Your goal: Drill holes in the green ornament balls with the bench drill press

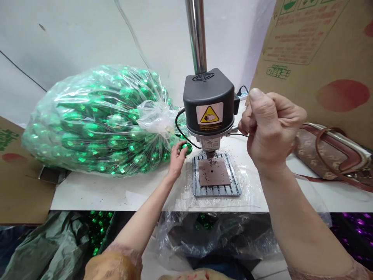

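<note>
A small black drill press (208,101) stands on the white table, its chuck over a metal base plate (237,189). On that plate lies a square brown board (215,177) with a hole and dark shavings. My left hand (176,157) is left of the chuck, its fingers closed around a shiny green faceted ball (188,147). Raised at the press's right side, my right hand (269,128) makes a fist by the short metal lever (234,130); most of the grip is hidden by the fingers. A big clear bag (96,120) of green faceted balls lies to the left.
Cardboard boxes stand at the right (314,77) and far left (26,171). A patterned handbag (329,151) with a brown strap lies at the right. Clear plastic film (250,190) spreads beneath the press. A black cable (178,126) loops beside the motor housing.
</note>
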`<state>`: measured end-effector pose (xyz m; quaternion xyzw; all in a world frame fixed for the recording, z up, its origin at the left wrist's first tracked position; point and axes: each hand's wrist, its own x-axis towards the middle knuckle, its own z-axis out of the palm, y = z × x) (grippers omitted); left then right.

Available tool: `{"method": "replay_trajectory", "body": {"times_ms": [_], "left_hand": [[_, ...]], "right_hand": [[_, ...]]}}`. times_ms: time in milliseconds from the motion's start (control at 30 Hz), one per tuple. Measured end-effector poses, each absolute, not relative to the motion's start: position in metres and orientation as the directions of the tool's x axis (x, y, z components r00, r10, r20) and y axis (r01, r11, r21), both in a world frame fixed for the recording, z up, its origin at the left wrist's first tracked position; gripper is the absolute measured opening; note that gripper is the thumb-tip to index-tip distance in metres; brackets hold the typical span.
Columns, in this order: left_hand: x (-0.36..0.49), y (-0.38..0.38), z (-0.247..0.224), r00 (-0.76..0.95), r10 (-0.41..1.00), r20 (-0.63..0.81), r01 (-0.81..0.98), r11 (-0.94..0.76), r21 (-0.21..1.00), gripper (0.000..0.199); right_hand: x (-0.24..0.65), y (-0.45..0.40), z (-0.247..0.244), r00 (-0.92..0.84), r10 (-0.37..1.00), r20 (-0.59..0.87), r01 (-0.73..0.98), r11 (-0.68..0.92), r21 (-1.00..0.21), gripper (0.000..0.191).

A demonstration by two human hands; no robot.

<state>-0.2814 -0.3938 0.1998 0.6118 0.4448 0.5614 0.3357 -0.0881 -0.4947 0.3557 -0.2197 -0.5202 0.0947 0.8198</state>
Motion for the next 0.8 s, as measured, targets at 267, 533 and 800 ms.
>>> {"method": "replay_trajectory", "body": {"times_ms": [267,533,800], "left_hand": [[-0.268,-0.448,0.184,0.244,0.96,0.138,-0.094,-0.118,0.989,0.057],[-0.254,-0.436,0.167,0.318,0.917,0.239,0.029,-0.261,0.965,0.056],[-0.247,-0.446,0.162,0.302,0.885,0.356,0.247,-0.433,0.867,0.052]], "right_hand": [[-0.086,-0.492,0.353,0.424,0.343,0.838,0.154,0.884,-0.44,0.047],[-0.085,-0.491,0.352,0.403,0.347,0.847,0.183,0.876,-0.446,0.049],[-0.084,-0.489,0.351,0.382,0.333,0.862,0.283,0.846,-0.452,0.052]]}}
